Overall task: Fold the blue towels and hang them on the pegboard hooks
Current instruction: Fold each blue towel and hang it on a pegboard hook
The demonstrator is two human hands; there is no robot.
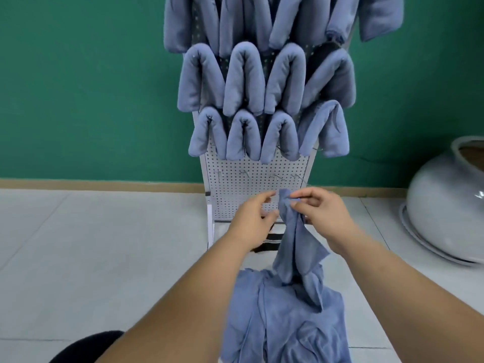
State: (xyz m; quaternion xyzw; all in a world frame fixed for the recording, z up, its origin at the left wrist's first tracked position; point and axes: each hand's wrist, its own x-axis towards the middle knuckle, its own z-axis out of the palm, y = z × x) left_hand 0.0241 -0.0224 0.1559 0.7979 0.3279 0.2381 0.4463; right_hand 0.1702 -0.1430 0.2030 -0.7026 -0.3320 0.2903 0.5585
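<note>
In the lower middle of the frame the right hand (322, 213) pinches the top corner of a blue towel (290, 239) between thumb and fingertips, so the thin, limp cloth hangs down in soft creases. Its lower end drapes onto a rumpled pile of blue towels (282, 326) at the bottom centre. The left hand (255, 218) hovers just beside the towel's upper edge with fingers loosely curled and a gap between thumb and forefinger. It holds nothing I can see, though I cannot tell whether a fingertip brushes the cloth. Right behind both hands stands the pegboard (235, 195), a white metal sheet dotted with small round holes. Its bare lower part carries a row of 4 thin wire hooks (246, 174). Above them the hung towels (245, 77) fill the upper centre, each folded thick and draped like a padded arch. There are 4 in the lowest row and 4 in the next, and more are cut off at the top edge. The raised towel and the hands cover part of the board's lower edge and a black-and-white striped thing (272, 238) at its foot. A matte green wall (78, 87) lies behind, with a tan baseboard (104, 185) and a pale tiled floor (104, 244). At the right edge sits a glossy, round grey pot (445, 205) on a saucer (429, 247). A dark rounded shape (86, 347) shows at lower left.
</note>
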